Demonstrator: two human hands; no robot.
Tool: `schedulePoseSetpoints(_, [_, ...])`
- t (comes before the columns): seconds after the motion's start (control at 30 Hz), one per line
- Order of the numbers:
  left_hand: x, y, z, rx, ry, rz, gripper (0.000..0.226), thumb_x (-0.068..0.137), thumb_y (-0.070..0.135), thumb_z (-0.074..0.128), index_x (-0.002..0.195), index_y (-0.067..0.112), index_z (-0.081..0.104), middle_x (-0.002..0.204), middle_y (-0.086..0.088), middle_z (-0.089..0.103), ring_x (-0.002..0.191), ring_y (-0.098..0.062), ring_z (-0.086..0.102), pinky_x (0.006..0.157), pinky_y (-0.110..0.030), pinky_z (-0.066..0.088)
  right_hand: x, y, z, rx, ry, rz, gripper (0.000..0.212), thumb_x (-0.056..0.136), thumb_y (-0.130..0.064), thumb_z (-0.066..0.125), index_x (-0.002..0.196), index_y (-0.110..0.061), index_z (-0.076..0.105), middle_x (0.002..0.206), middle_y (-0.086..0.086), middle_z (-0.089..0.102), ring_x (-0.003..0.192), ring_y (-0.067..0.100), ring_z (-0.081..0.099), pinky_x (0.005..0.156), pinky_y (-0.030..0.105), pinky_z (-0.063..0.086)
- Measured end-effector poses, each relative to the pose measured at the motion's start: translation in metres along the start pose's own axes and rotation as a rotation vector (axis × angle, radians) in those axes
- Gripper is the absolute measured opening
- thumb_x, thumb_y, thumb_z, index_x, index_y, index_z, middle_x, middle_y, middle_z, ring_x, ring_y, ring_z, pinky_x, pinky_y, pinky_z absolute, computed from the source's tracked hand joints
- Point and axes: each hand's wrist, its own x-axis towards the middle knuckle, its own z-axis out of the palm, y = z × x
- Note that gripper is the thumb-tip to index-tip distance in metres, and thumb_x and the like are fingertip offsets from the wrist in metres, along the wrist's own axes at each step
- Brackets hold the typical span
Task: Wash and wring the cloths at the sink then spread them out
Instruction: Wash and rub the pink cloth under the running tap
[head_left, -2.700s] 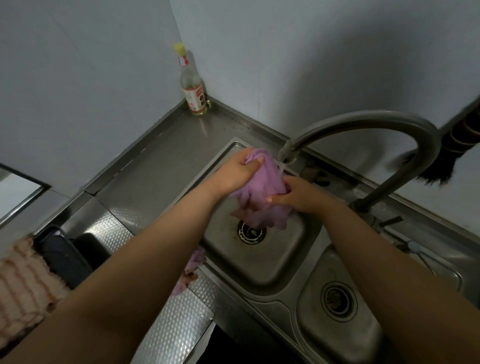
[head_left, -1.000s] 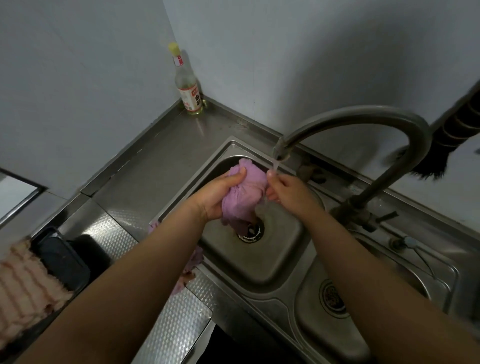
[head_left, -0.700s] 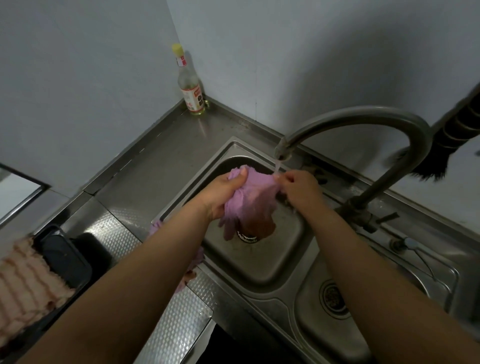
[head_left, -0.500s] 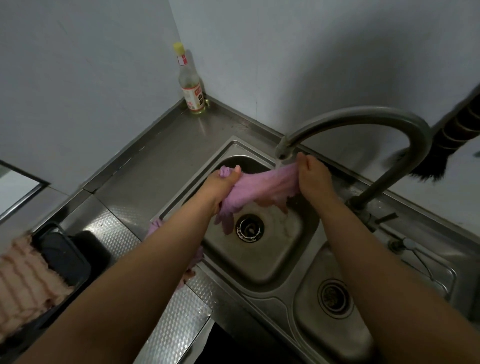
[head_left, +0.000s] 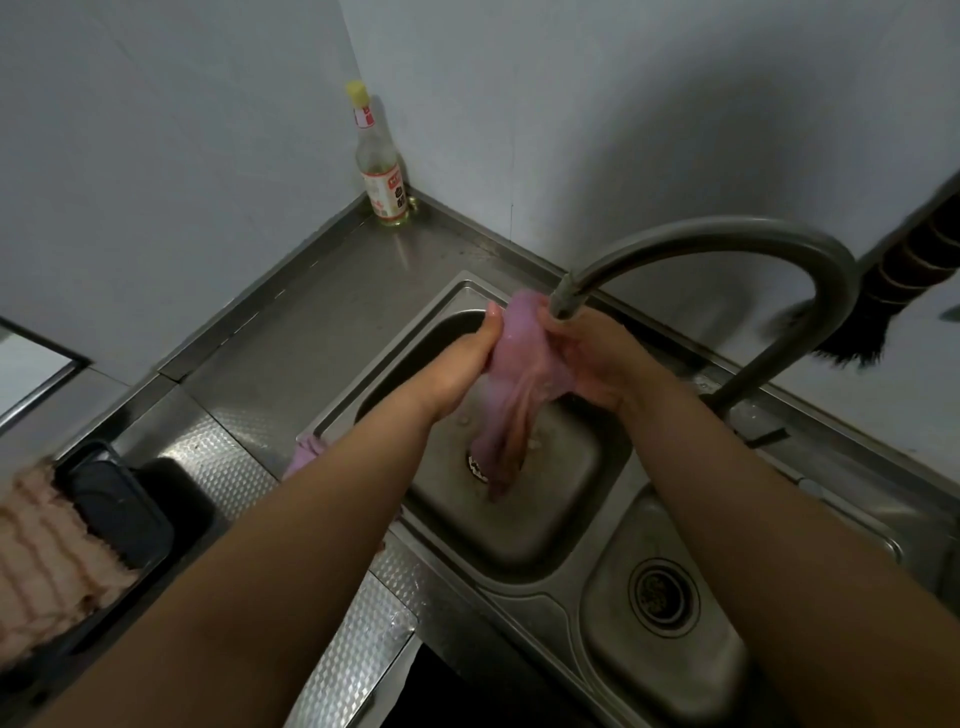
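Observation:
A wet purple cloth hangs lengthwise over the left sink basin, its top just under the tap spout. My left hand grips the cloth's left side near the top. On the right, my right hand holds the cloth, its palm against the fabric. The cloth's lower end dangles above the drain. A second purple cloth lies on the counter by the basin's left rim, mostly hidden by my left forearm.
A curved steel tap arches over the sink. A smaller right basin sits in front. A bottle stands in the back corner. A dark tray and a pink striped cloth lie at the left. A dark brush hangs at the right.
The cloth was stretched sideways between my hands; now my hands have come together under the spout and the cloth hangs down long toward the drain.

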Motion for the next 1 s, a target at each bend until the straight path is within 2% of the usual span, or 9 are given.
schedulePoseSetpoints(0.07, [-0.001,-0.001,-0.006,-0.104,-0.021,0.027,0.055,0.099,0.050,0.042,0.117,0.003,0.064,0.108,-0.015,0.070,0.103,-0.023,0.066,0.096,-0.037,0.050,0.003,0.003,-0.009,-0.073,0.115,-0.030,0.021,0.094,-0.003,0.047,0.108,-0.002,0.062,0.095,0.013,0.067,0.087,0.023,0.064,0.067,0.029,0.055])
schedulePoseSetpoints(0.13, [-0.004,0.010,-0.005,-0.147,-0.004,0.067,0.041,0.104,0.033,0.039,0.108,-0.002,0.060,0.089,-0.011,0.068,0.079,-0.016,0.067,0.078,-0.026,0.056,0.002,0.006,-0.019,-0.258,0.118,0.016,0.016,0.091,-0.016,0.058,0.097,-0.005,0.068,0.087,0.010,0.071,0.082,0.021,0.065,0.070,0.031,0.053])
schedulePoseSetpoints(0.27, [0.002,0.025,0.003,-0.205,0.158,0.088,0.039,0.104,0.036,0.036,0.095,0.005,0.058,0.082,-0.009,0.065,0.075,-0.016,0.066,0.072,-0.027,0.056,-0.010,0.014,-0.031,-0.664,-0.066,0.283,0.024,0.092,-0.027,0.058,0.098,-0.006,0.067,0.083,0.009,0.071,0.078,0.019,0.067,0.070,0.029,0.054])
schedulePoseSetpoints(0.4, [0.016,0.025,0.009,-0.083,0.412,0.032,0.053,0.101,0.047,0.036,0.105,0.002,0.062,0.094,-0.011,0.070,0.090,-0.021,0.067,0.087,-0.036,0.054,-0.007,0.025,-0.035,-0.379,0.192,0.035,0.017,0.095,-0.023,0.054,0.088,-0.015,0.067,0.073,0.005,0.063,0.074,0.017,0.059,0.072,0.034,0.048])
schedulePoseSetpoints(0.5, [0.024,0.020,0.010,0.333,0.613,0.040,0.048,0.100,0.047,0.041,0.080,0.008,0.059,0.074,-0.005,0.060,0.070,-0.016,0.057,0.060,-0.026,0.043,-0.008,0.029,-0.019,-0.583,0.381,-0.262,0.029,0.097,-0.025,0.051,0.072,-0.013,0.060,0.068,0.003,0.053,0.061,0.003,0.048,0.060,0.024,0.041])
schedulePoseSetpoints(0.63, [0.030,0.017,0.012,0.506,0.643,0.039,0.042,0.099,0.046,0.044,0.074,0.014,0.053,0.069,-0.001,0.053,0.064,-0.014,0.049,0.057,-0.029,0.034,-0.012,0.027,-0.010,-0.735,0.512,-0.411,0.033,0.097,-0.028,0.047,0.073,-0.006,0.054,0.070,0.012,0.053,0.064,0.017,0.048,0.063,0.033,0.037])
schedulePoseSetpoints(0.73, [0.034,0.025,0.029,0.143,0.614,-0.056,0.046,0.103,0.040,0.037,0.099,0.003,0.064,0.082,-0.009,0.063,0.075,-0.018,0.058,0.069,-0.030,0.045,-0.006,0.030,0.011,-0.796,0.490,-0.383,0.034,0.097,-0.030,0.045,0.072,-0.011,0.059,0.069,0.007,0.059,0.067,0.018,0.056,0.066,0.035,0.044])
schedulePoseSetpoints(0.83, [0.030,0.029,0.059,-0.370,0.494,-0.258,0.033,0.101,0.032,0.046,0.095,0.005,0.064,0.073,-0.007,0.062,0.070,-0.020,0.062,0.068,-0.031,0.052,0.009,0.030,0.026,-0.946,0.546,-0.298,0.042,0.100,-0.034,0.038,0.078,-0.010,0.064,0.069,0.005,0.062,0.065,0.016,0.060,0.066,0.031,0.048])
schedulePoseSetpoints(1.0, [0.027,0.034,0.075,-0.429,0.527,-0.234,0.029,0.102,0.024,0.045,0.095,0.003,0.064,0.070,-0.006,0.058,0.063,-0.017,0.057,0.060,-0.025,0.047,0.025,0.025,0.012,-0.914,0.677,-0.258,0.034,0.097,-0.025,0.045,0.074,-0.007,0.062,0.074,0.011,0.065,0.072,0.026,0.062,0.065,0.035,0.049])
